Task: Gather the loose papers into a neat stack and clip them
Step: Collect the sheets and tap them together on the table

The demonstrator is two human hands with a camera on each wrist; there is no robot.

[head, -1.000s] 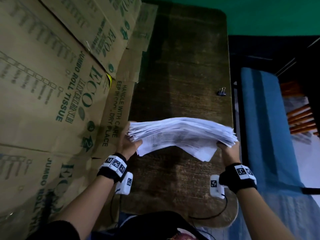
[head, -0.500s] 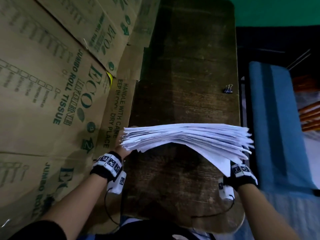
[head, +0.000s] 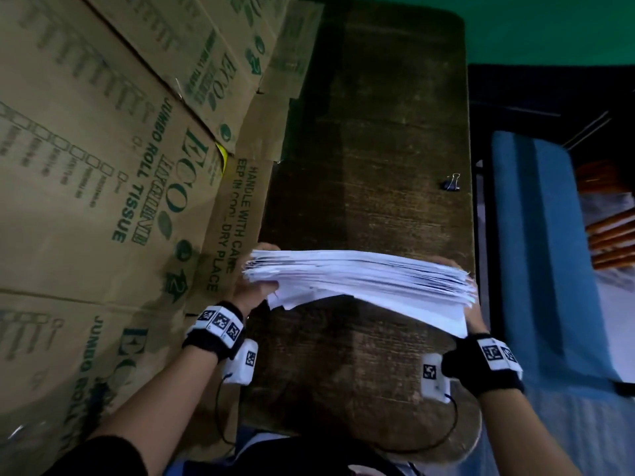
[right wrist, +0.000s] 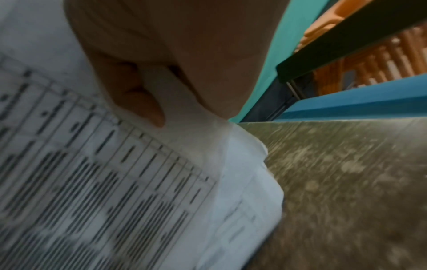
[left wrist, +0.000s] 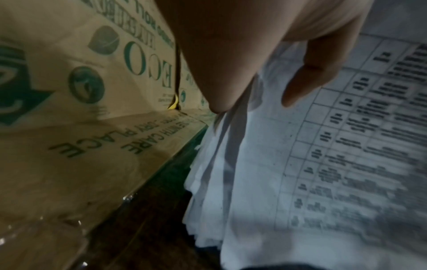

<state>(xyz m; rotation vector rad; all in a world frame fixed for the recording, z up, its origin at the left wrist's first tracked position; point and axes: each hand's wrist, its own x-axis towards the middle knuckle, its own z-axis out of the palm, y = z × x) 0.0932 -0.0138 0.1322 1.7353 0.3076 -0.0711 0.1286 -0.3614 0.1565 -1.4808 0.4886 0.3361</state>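
A dark wooden table (head: pixel 371 139) runs away from the viewer under dim light, printed cardboard boxes (head: pixel 103 173) stacked along its left side, a green wall (head: pixel 549 25) beyond, a blue cushion (head: pixel 543 242) to its right

Papers (head: pixel 360 280): held above the near half of the table (head: pixel 378 132), spanning its width; left end in the left hand (head: pixel 251 290), right end in the right hand (head: pixel 472 314)
Clip (head: pixel 450 183): on the table, behind the papers, near the right edge; well apart from both hands
Boxes (head: pixel 103 166): left of the table, against its left edge
Bench (head: pixel 536 235): right of the table, apart from it
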